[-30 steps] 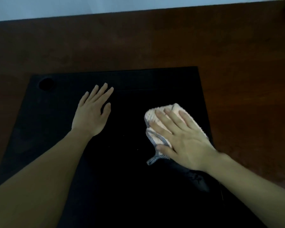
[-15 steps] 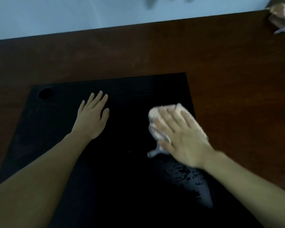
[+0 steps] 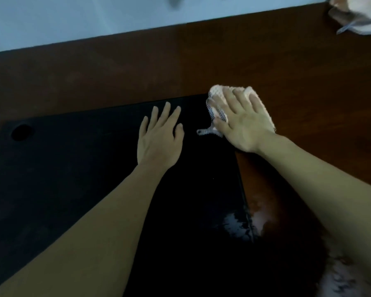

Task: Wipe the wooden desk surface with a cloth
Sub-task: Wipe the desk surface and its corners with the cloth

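cloth (image 3: 219,97) under flat right hand (image 3: 245,123) | straddles mat (image 3: 73,168) corner

Bare counter (image 3: 308,82) lies open ahead and right of the cloth (image 3: 217,94). Obstacles: left hand (image 3: 159,138) just beside it; second cloth (image 3: 358,16) at far-right corner.

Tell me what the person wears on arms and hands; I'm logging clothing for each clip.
Nothing shows on either. The left hand and right hand are bare, with no gloves, rings or watch visible, and both forearms are uncovered to the picture's edge, so no sleeves appear.
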Available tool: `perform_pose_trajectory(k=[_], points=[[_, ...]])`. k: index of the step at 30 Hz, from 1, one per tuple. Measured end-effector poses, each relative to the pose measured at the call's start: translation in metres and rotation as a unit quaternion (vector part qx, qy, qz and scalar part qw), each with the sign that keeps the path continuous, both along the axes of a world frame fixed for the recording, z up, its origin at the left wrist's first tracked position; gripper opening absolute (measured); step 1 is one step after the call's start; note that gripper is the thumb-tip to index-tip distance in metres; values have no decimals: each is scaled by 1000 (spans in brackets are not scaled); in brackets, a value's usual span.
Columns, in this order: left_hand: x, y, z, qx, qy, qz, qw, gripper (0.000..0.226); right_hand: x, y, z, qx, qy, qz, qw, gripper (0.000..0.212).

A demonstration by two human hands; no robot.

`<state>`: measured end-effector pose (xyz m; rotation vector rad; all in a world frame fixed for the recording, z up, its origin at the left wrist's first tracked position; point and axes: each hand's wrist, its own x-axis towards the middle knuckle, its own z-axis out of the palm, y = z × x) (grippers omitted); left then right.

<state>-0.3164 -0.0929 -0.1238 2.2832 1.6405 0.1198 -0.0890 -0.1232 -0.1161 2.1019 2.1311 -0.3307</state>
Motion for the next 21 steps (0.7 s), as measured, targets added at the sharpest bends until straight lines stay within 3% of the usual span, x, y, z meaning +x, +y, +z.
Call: perform_pose_trajectory(k=[6,9,17,21], points=[[1,-1,0,20,12,11,1000,53,-6,-128,-6,47,20,177,983,66],[1,-3,-1,20,13,9,1000,54,24,-120,-7,42,12,234,971,64],[-3,0,-2,20,13,9,1000,53,66,26,1,9,-5,-15,1000,66],[-1,-2,0,18,18,11,1000,53,37,8,1,8,2,-24,1000,68]])
